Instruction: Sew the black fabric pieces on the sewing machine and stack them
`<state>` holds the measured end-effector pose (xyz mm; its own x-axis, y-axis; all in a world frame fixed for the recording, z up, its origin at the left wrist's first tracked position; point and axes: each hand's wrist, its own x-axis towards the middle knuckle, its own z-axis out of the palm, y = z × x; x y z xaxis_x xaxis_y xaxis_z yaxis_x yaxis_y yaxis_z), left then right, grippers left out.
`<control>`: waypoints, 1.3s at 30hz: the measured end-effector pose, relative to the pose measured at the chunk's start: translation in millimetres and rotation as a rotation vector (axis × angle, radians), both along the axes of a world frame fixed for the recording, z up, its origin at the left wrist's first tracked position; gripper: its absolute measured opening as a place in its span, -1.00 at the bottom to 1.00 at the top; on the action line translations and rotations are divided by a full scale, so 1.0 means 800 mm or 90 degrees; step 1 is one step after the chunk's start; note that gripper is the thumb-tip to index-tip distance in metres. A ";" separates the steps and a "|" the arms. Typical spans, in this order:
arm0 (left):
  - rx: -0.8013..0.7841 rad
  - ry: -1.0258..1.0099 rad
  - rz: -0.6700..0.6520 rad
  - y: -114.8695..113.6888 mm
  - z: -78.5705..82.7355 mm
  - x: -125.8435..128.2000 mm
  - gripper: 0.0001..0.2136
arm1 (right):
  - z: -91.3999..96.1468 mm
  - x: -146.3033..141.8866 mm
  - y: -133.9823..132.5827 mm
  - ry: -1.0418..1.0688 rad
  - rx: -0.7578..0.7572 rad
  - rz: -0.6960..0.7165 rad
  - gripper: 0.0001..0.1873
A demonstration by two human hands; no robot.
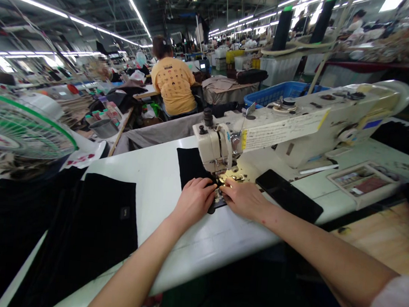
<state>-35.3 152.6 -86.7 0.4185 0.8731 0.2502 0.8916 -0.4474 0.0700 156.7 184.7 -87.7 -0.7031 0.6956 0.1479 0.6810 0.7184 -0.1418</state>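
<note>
A cream sewing machine (300, 128) stands on the white table (158, 187). A small piece of black fabric (191, 165) lies under its needle area. My left hand (195, 201) rests on the near end of that fabric, fingers curled and pressed down on it. My right hand (245, 198) lies just to the right, its fingertips pinched at the fabric's edge beside the presser foot, under the machine's lamp light.
A stack of black fabric pieces (86, 229) lies at the left of the table. A dark phone (288, 195) sits right of my hands, a small tray (363, 179) further right. A green fan (16, 132) stands far left. A person in a yellow shirt (174, 84) sits ahead.
</note>
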 end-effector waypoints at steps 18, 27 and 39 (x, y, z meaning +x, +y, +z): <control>-0.028 -0.019 0.159 0.004 -0.029 -0.004 -0.54 | -0.034 0.036 -0.079 0.067 -0.003 -0.028 -0.70; -0.087 -0.054 0.322 -0.044 0.008 -0.014 -0.61 | -0.050 0.040 -0.077 0.087 0.068 -0.002 -0.70; -0.069 -0.211 0.656 -0.024 0.018 -0.064 -0.79 | -0.073 0.054 -0.072 0.168 0.219 0.072 -0.64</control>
